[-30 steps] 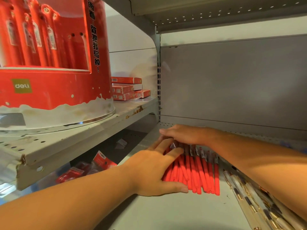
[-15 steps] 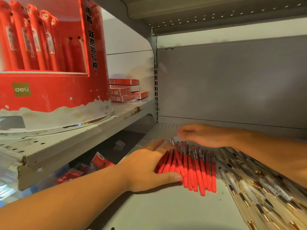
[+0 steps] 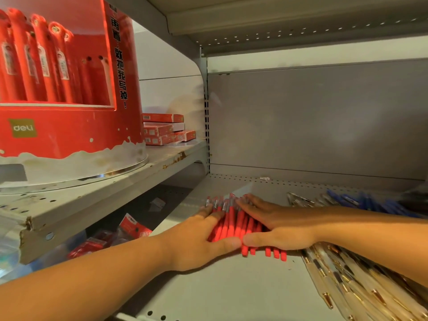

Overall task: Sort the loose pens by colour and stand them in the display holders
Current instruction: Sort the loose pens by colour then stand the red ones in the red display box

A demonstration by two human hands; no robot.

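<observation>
A bunch of loose red pens lies flat on the grey shelf. My left hand presses against the bunch's left side with straight fingers. My right hand lies flat over its right side. Both thumbs meet across the pens' near ends. Only a few red ends stick out under my right hand. A round red Deli display holder stands on the higher shelf at the left, with red pens upright in it.
Clear and gold pens lie heaped at the right of the shelf, and blue pens lie behind my right forearm. Red boxes are stacked behind the display holder. Red packets lie on the lower shelf at the left.
My right hand came from behind the pens' far ends down onto the bunch's right side. The pens are pushed into a tighter bunch between both hands.
</observation>
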